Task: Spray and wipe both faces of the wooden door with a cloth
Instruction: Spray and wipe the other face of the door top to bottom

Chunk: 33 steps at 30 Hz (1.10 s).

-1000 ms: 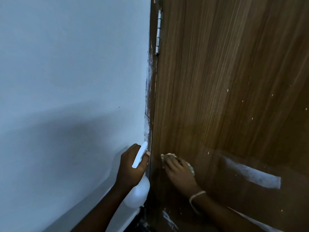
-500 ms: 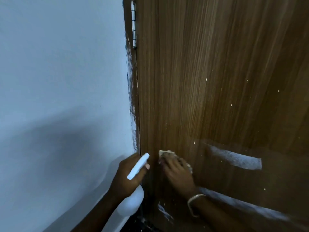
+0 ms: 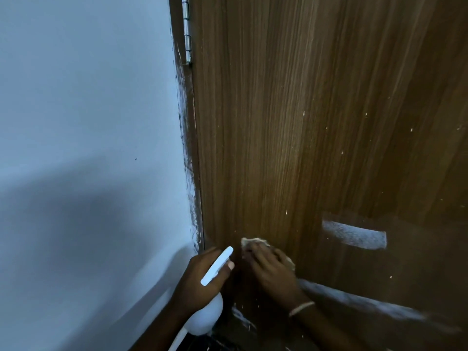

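Note:
The brown wooden door (image 3: pixel 316 127) fills the right half of the head view, flecked with white specks and paint smears. Low on its hinge side, my right hand (image 3: pixel 272 272) presses a pale crumpled cloth (image 3: pixel 253 241) flat against the wood, fingers spread over it. Just left of it, my left hand (image 3: pixel 202 277) grips a white spray bottle (image 3: pixel 206 316), its white trigger head (image 3: pixel 217 266) pointing up toward the door edge. Most of the cloth is hidden under my fingers.
A plain white wall (image 3: pixel 83 122) takes up the left half. A metal hinge (image 3: pixel 187 34) sits on the door's left edge near the top. White paint streaks run down the door frame (image 3: pixel 188 173). A pale bracelet (image 3: pixel 301 307) circles my right wrist.
The view has shifted rightward, so the door edge and hinge slid left in frame. My right hand with the cloth stays low by the hinge side; my left hand keeps the bottle beside it.

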### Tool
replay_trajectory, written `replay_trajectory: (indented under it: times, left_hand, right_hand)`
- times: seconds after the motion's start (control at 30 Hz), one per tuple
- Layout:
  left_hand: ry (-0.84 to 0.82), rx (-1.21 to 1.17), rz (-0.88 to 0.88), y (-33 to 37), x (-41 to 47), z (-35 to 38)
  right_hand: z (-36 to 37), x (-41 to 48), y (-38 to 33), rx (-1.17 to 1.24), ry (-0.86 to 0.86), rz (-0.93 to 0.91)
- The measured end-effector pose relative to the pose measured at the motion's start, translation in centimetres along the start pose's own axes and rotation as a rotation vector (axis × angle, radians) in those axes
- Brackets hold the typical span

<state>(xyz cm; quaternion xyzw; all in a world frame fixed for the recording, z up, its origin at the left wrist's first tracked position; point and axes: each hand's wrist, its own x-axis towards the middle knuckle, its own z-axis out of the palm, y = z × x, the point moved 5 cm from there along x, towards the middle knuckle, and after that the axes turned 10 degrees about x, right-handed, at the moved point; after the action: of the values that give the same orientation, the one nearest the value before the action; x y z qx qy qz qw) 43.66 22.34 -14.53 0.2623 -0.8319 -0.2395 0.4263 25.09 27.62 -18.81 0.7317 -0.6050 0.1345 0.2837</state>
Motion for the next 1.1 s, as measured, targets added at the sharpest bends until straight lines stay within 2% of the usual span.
replay_trajectory:
  times: [0.07, 0.17, 0.23, 0.33, 0.4, 0.5, 0.6, 0.63, 0.77, 0.9, 0.93, 0.97, 1.03, 1.1]
  left_hand:
    - [0.040, -0.012, -0.009, -0.3, -0.1, -0.2]
    - [0.047, -0.021, 0.001, -0.4, 0.0, 0.1]
    - [0.044, -0.039, 0.003, 0.0, 0.2, 0.4]
    - [0.018, -0.065, 0.003, 1.1, 1.4, 0.8]
    - [0.037, -0.106, 0.002, 2.0, 2.1, 1.1]
    - [0.026, -0.150, 0.042, 3.6, 2.6, 2.1]
    - [0.000, -0.163, 0.058, 4.8, 2.4, 3.4]
    - [-0.020, -0.168, 0.059, 5.0, 2.1, 4.0]
    - [-0.105, -0.091, 0.072, 6.7, 1.1, 6.7]
    - [-0.159, -0.066, 0.138, 8.3, 0.2, 8.8]
    - [-0.159, -0.077, 0.130, 8.4, 0.3, 8.9]
    - [-0.165, -0.102, 0.115, 8.4, 0.4, 9.1]
    - [-0.159, -0.155, 0.097, 8.6, 0.9, 9.1]
    - [-0.122, -0.192, 0.096, 9.0, 1.3, 8.9]
  right_hand:
    - [-3.2, -1.9, 3.2, 0.020, 0.170, 0.189]
    - [-7.2, 2.3, 5.2, 0.037, 0.426, 0.449]
    - [-6.5, 5.4, 3.0, 0.008, 0.362, 0.352]
    - [-1.5, 3.2, 0.3, -0.050, 0.094, 0.023]
    - [-1.0, -1.7, 1.8, -0.055, 0.064, 0.013]
    - [-6.8, -6.5, 6.6, -0.059, 0.283, 0.224]
    - [-12.1, -5.3, 10.3, 0.014, 0.524, 0.516]
    - [-12.9, -4.3, 10.3, 0.031, 0.569, 0.556]
    - [-14.1, -5.2, 9.8, 0.038, 0.512, 0.532]
    - [-19.2, -7.9, 12.0, 0.092, 0.721, 0.757]
    - [-19.2, -6.6, 12.2, 0.098, 0.715, 0.748]
    - [-18.0, -5.0, 11.7, 0.078, 0.640, 0.662]
    - [-13.0, -3.5, 9.4, -0.028, 0.441, 0.397]
    - [-7.9, -6.3, 7.5, -0.105, 0.238, 0.181]
